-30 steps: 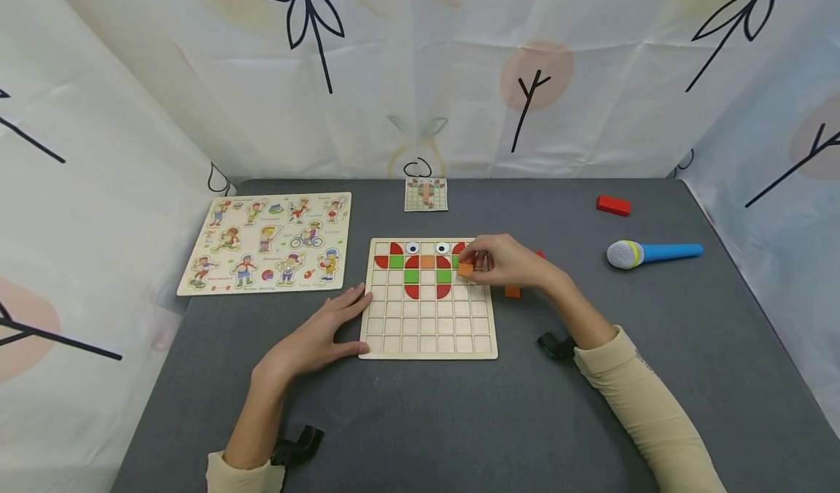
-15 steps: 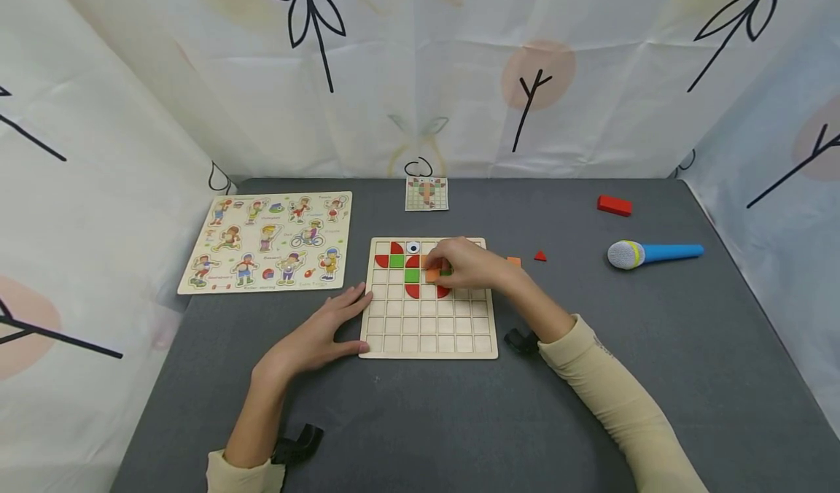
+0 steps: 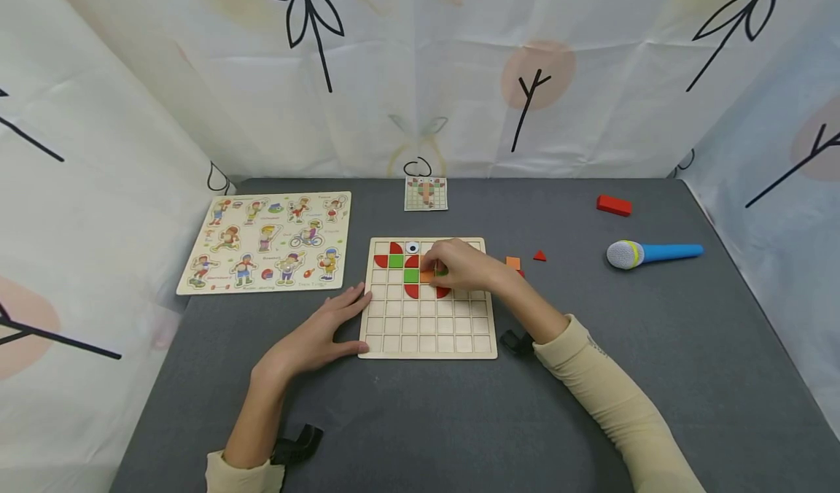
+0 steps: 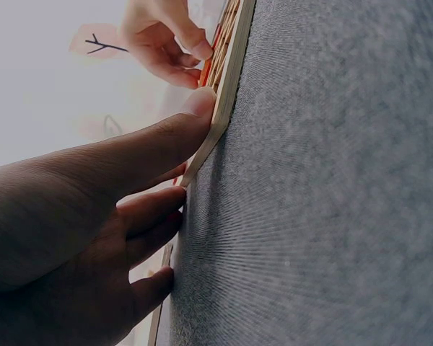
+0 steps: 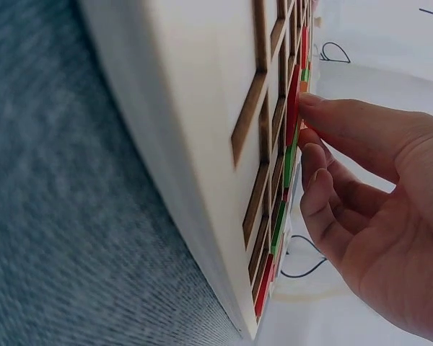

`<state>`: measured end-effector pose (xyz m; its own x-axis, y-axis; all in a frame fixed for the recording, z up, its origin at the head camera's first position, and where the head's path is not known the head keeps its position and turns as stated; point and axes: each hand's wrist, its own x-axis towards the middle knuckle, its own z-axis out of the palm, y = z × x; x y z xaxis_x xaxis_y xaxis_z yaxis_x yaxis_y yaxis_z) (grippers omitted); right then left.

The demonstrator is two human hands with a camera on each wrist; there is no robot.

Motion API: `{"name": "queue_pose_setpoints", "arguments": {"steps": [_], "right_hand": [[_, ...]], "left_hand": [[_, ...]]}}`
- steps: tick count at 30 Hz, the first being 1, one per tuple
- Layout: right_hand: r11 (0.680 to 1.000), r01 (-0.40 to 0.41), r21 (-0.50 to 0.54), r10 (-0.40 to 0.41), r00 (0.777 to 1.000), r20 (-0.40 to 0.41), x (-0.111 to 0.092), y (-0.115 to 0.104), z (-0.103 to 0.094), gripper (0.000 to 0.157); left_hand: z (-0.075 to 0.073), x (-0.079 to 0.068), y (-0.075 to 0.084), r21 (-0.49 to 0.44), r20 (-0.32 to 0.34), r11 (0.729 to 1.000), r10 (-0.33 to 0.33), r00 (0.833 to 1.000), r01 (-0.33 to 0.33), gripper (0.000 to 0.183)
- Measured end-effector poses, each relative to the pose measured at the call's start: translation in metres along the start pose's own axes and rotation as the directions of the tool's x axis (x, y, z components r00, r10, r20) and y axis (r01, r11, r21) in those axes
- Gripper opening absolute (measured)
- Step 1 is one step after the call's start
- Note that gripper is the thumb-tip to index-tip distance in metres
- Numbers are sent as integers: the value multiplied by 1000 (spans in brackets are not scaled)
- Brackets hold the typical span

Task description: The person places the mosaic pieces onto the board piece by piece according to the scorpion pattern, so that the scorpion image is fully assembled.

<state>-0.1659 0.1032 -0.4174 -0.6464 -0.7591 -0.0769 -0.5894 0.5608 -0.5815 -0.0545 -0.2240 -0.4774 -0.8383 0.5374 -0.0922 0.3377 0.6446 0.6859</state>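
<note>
A wooden grid board [image 3: 428, 325] lies on the grey table, with red, green and orange tiles and an eye tile in its upper cells. My right hand [image 3: 461, 265] is over the upper middle, pinching an orange square tile [image 3: 426, 277] between two green tiles. The hand covers some cells at the upper right. In the right wrist view, thumb and fingertips of the right hand [image 5: 375, 180] meet low at the board's surface. At the board's left edge, my left hand [image 3: 313, 336] rests with fingers and thumb extended against the rim, as the left wrist view also shows.
A small pattern card [image 3: 426, 195] lies behind the board. Right of it are an orange tile [image 3: 513, 262], a red triangle [image 3: 539, 256], a red block [image 3: 614, 205] and a toy microphone [image 3: 652, 254]. A picture puzzle board [image 3: 265, 245] is at the left.
My right hand has moved left from the board's right side to its upper middle, carrying the orange tile, then lowered slightly further left. My left hand has stayed put.
</note>
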Motion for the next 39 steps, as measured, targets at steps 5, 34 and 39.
{"name": "queue_pose_setpoints", "arguments": {"steps": [5, 34, 39], "right_hand": [[1000, -10, 1, 10, 1000, -17, -2, -1, -1, 21], [980, -150, 128, 171, 969, -178, -81, 48, -36, 26], [978, -189, 88, 203, 959, -197, -96, 61, -41, 27]], "left_hand": [[2, 0, -4, 0, -10, 1000, 6, 1000, -6, 95], [-1, -2, 5, 7, -3, 1000, -17, 1000, 17, 95], [-3, -2, 10, 11, 14, 999, -34, 999, 34, 94]]}}
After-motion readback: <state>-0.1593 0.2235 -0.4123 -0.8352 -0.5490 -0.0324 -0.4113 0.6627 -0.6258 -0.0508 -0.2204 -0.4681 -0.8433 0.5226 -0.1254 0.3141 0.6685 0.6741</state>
